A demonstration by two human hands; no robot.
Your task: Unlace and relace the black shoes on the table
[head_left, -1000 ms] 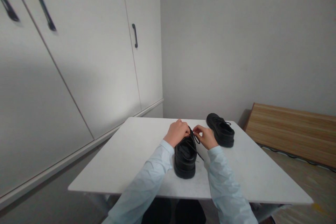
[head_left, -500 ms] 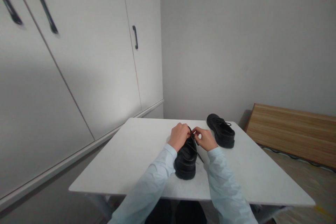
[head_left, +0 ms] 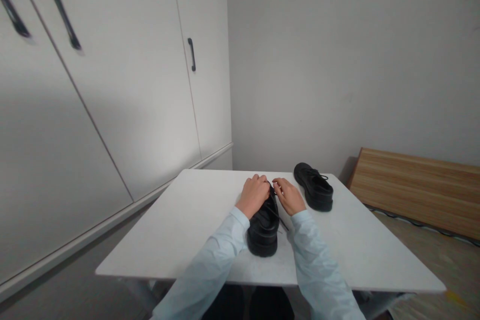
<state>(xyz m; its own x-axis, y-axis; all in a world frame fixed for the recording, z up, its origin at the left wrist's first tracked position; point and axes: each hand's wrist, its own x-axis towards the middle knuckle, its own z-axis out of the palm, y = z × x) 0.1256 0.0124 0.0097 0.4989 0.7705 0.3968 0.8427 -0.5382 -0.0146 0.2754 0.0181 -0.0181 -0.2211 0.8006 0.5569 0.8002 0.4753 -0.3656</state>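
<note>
- Since the earlier frame, the right hand has come closer to the left hand, over the front of the near black shoe.
- Left fingers are curled at this shoe's front, but the tips are hidden, so I cannot tell if they are clamped on something.
- Right fingers bend inward, just beside the left ones; I cannot tell whether they pinch the black lace.
- One lace end hangs down on the shoe's right side.
- I see the near shoe upright, its heel toward the middle of the table's near edge.
- Another black shoe stands by the far right corner.
- Beyond the right edge I see a wooden panel.
</note>
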